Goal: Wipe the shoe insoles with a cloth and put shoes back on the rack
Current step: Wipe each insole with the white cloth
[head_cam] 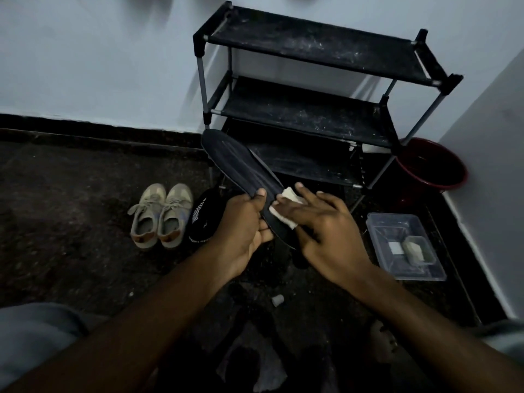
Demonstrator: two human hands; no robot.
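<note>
progress: early, wiping underway | left hand (pixel 243 226) grips long black ribbed insole (pixel 243 163), held up before black three-shelf rack (pixel 312 114) | right hand (pixel 320 222), fingers straight, presses small white cloth (pixel 286 204) onto it | beige lace-up sneakers (pixel 160 217) on floor, shelving left to do

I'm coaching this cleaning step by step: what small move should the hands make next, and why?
Probably slide the cloth up the insole toward its far tip. The right hand presses the cloth flat near the end gripped by the left hand. Most of the insole's length beyond the cloth lies uncovered, so it likely needs wiping.
</note>
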